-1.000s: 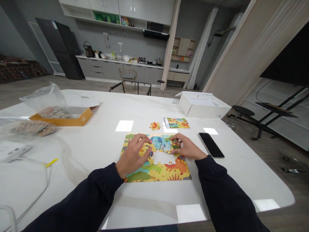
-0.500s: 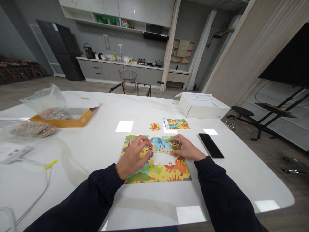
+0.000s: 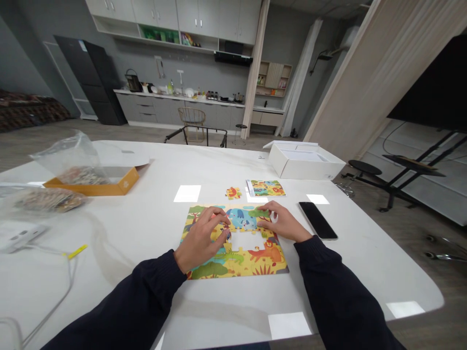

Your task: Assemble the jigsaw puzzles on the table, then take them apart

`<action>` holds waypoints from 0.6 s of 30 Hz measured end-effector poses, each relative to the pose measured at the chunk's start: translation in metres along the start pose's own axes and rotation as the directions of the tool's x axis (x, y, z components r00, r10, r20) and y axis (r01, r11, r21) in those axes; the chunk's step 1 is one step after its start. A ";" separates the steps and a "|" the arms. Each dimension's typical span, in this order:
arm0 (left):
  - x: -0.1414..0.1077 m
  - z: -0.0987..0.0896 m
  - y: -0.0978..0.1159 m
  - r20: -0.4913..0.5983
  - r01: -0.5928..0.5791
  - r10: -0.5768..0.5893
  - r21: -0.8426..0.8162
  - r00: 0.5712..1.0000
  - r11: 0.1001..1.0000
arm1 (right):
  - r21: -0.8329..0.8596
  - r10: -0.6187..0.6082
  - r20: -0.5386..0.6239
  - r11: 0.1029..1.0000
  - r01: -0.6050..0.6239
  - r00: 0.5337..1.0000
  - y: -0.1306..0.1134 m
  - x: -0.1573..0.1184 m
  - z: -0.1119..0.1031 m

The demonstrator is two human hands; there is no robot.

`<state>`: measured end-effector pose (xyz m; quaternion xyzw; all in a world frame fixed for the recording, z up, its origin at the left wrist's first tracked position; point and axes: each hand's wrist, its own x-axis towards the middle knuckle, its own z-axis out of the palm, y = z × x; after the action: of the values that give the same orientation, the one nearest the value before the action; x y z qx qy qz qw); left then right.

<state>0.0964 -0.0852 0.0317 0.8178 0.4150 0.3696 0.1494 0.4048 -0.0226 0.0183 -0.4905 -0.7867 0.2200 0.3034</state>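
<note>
Head view, over a smooth white table (image 3: pixel 146 233):
1. Cardboard jigsaw puzzle (image 3: pixel 237 265) lies flat, centred before the person, with a blocky gap in its middle.
2. Left hand (image 3: pixel 200 240) curls, pinching a small puzzle piece (image 3: pixel 226 233).
3. Right hand (image 3: pixel 283 223) rests open on the puzzle.

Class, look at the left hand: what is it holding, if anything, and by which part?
The left hand seems to pinch a small jigsaw piece between thumb and fingertips; its edges are hidden.

No text is readable on the puzzle (image 3: pixel 237 265); tiny marks on the orange box (image 3: pixel 91 189) at ten o'clock and white box (image 3: pixel 302 169) at two stay illegible.
</note>
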 end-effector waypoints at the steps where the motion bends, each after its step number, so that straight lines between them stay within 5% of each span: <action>1: 0.000 0.000 0.000 0.000 0.004 -0.004 0.003 1.000 1.000 | -0.018 0.034 -0.093 0.999 -0.036 0.995 0.006 0.000 -0.004; 4: 0.000 0.000 -0.002 -0.010 0.008 -0.008 0.018 1.000 1.000 | -0.061 0.181 -0.297 0.976 -0.208 0.937 0.025 0.000 -0.013; 7: 0.000 0.000 -0.003 -0.001 0.020 -0.020 0.035 1.000 0.999 | -0.102 0.252 -0.190 0.956 -0.275 0.949 0.039 -0.002 -0.013; 10: 0.000 0.001 -0.004 0.047 0.038 -0.040 0.045 0.998 0.998 | -0.132 0.240 -0.097 0.959 -0.251 0.966 0.043 -0.003 -0.008; 14: 0.001 0.001 -0.004 0.128 0.020 -0.027 0.055 0.991 0.998 | -0.126 0.214 -0.119 0.965 -0.229 0.969 0.039 -0.003 -0.004; 18: 0.001 0.002 -0.004 0.175 -0.005 -0.003 0.041 0.985 0.999 | -0.079 0.035 -0.136 0.996 -0.046 0.990 0.024 -0.002 -0.001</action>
<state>0.0956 -0.0815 0.0289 0.8502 0.4074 0.2878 0.1684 0.4211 -0.0141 0.0030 -0.5323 -0.7626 0.1602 0.3308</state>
